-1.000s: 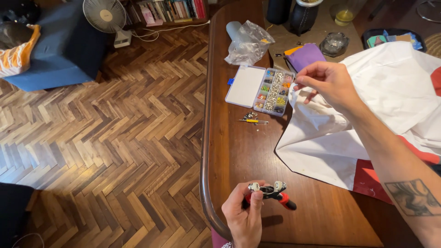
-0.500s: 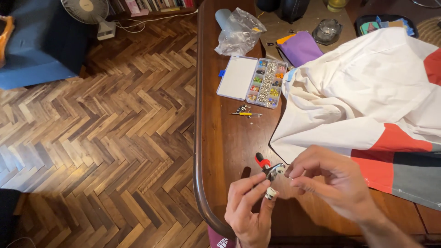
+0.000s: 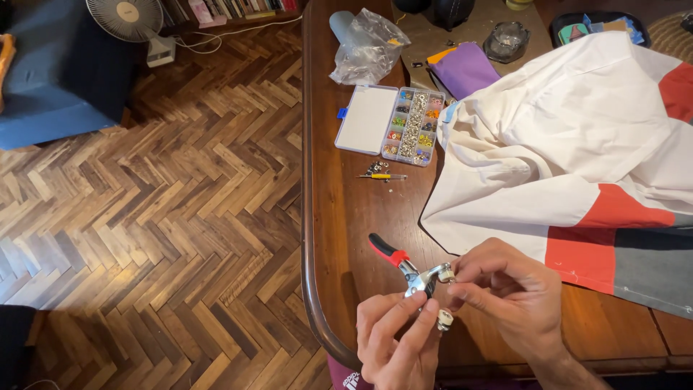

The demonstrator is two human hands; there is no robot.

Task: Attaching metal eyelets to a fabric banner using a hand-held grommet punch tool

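My left hand (image 3: 393,339) grips red-handled snap pliers (image 3: 410,271) by the metal head, handles pointing up and left over the wooden table (image 3: 361,224). My right hand (image 3: 505,296) pinches its fingertips at the pliers' white jaw tip; whether a small piece sits between them I cannot tell. Behind, an open clear compartment box (image 3: 393,124) holds several coloured and silver snaps. A white cloth with red and grey panels (image 3: 570,144) lies to the right.
A small yellow-handled tool and loose metal bits (image 3: 382,173) lie below the box. A crumpled plastic bag (image 3: 368,47), purple fabric (image 3: 469,68) and a glass ashtray (image 3: 505,40) sit at the far end. The table's rounded edge (image 3: 309,217) borders herringbone parquet; a fan (image 3: 130,18) stands far left.
My right hand left the snap box, came down to the pliers and now pinches at the jaw. The left hand turned the pliers so the handles point up-left.
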